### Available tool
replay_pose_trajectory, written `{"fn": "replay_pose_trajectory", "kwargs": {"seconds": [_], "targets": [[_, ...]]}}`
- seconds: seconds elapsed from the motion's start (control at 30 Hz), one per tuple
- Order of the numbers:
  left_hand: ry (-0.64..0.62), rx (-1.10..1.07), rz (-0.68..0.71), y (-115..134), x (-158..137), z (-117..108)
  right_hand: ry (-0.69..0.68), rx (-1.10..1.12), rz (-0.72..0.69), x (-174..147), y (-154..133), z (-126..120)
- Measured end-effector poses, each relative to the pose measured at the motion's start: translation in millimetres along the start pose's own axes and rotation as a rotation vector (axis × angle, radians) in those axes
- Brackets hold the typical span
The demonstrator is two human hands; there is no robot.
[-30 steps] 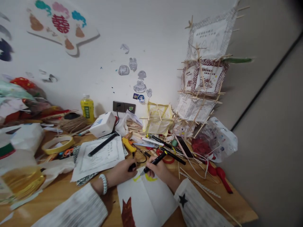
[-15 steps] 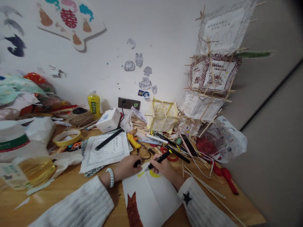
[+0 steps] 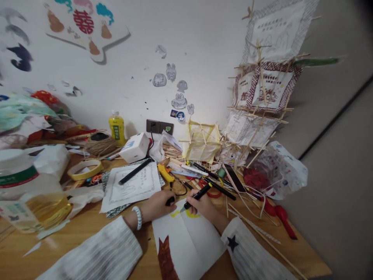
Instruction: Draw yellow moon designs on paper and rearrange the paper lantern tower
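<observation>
Paper (image 3: 186,245), smooth, white and creased, lies flat on the wooden bench (image 3: 67,237), curved yellow strokes (image 3: 175,214) up top, a notched brown shape (image 3: 165,256) below! The right hand's (image 3: 201,204) fingers grip a slim black marker (image 3: 199,195), slanted, its tip down by the strokes; contact is too small to tell. The left hand's (image 3: 157,205) fingers curl round a stubby black piece (image 3: 170,201) at the paper's upper-left edge.
</observation>
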State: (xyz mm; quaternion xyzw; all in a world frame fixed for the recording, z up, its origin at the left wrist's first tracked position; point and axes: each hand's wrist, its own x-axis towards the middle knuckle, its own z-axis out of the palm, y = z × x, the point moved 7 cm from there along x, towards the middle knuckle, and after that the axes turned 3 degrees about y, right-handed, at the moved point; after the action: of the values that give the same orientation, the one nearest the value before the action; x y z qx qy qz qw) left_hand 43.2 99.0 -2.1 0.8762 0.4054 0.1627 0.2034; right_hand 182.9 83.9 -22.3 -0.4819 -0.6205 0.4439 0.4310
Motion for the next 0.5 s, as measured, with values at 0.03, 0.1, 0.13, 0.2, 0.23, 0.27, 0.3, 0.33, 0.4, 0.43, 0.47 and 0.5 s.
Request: {"fn": "replay_pose_trajectory", "kwargs": {"seconds": [0.03, 0.1, 0.13, 0.2, 0.23, 0.27, 0.3, 0.33, 0.4, 0.43, 0.47, 0.5], "targets": [[0.0, 0.0, 0.0, 0.2, -0.1, -0.2, 0.002, 0.008, -0.009, 0.3, 0.4, -0.2], [-0.002, -0.001, 0.002, 0.5, -0.2, -0.3, 0.005, 0.021, -0.025, 0.6, 0.7, -0.5], [-0.004, -0.002, 0.004, 0.5, -0.2, -0.2, 0.006, 0.025, -0.024, 0.6, 0.9, -0.4], [-0.005, 0.001, 0.004, 0.3, -0.1, 0.0, 0.012, 0.027, -0.01, 0.2, 1.0, -0.4], [-0.005, 0.002, 0.004, 0.1, 0.0, 0.0, 0.018, 0.026, -0.006, -0.1, 0.3, -0.6], [-0.004, 0.003, 0.003, 0.0, 0.0, 0.0, 0.025, 0.023, -0.004, -0.3, -0.6, -0.9], [-0.003, 0.004, 0.003, 0.1, 0.0, 0.0, 0.029, 0.018, -0.001, -0.6, -1.4, -1.0], [-0.003, 0.004, 0.003, 0.2, 0.0, -0.1, 0.029, 0.015, 0.006, -0.8, -1.8, -1.0], [-0.002, 0.005, 0.003, 0.4, -0.2, -0.2, 0.025, 0.015, 0.021, -0.9, -1.3, -0.8], [-0.002, 0.005, 0.003, 0.5, -0.3, -0.2, 0.023, 0.017, 0.02, -0.9, -1.0, -0.8], [-0.002, 0.005, 0.002, 0.4, -0.4, 0.0, 0.023, 0.018, 0.012, -0.7, -0.8, -1.0], [-0.003, 0.004, 0.001, 0.2, -0.4, 0.2, 0.023, 0.019, 0.001, -0.6, -0.5, -1.3]]}}
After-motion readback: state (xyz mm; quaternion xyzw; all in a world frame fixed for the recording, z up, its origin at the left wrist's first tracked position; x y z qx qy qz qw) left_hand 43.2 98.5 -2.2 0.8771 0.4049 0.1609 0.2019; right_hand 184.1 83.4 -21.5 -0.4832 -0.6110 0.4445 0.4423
